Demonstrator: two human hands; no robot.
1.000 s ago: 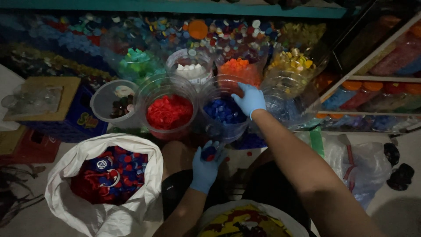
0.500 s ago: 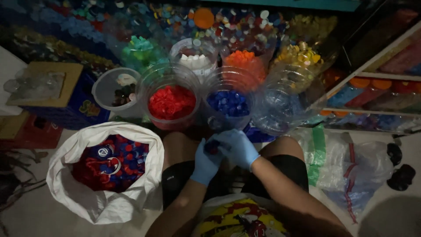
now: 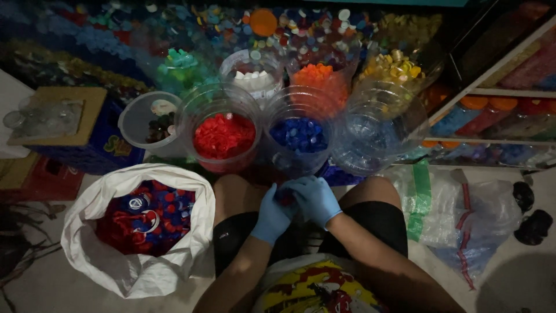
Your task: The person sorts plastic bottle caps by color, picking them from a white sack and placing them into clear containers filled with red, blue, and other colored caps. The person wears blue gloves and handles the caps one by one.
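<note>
both gloved hands meet between the knees: the left hand (image 3: 271,215) and right hand (image 3: 315,199) are curled together, fingertips touching around a small dark red cap (image 3: 285,199), mostly hidden between them. just ahead stand clear tubs, one of red caps (image 3: 223,135) and one of blue caps (image 3: 299,134), with an almost empty clear tub (image 3: 379,130) to the right. a white sack (image 3: 136,229) of mixed red and blue caps sits at the left, a crumpled clear plastic bag (image 3: 457,214) with a green stripe at the right.
</note>
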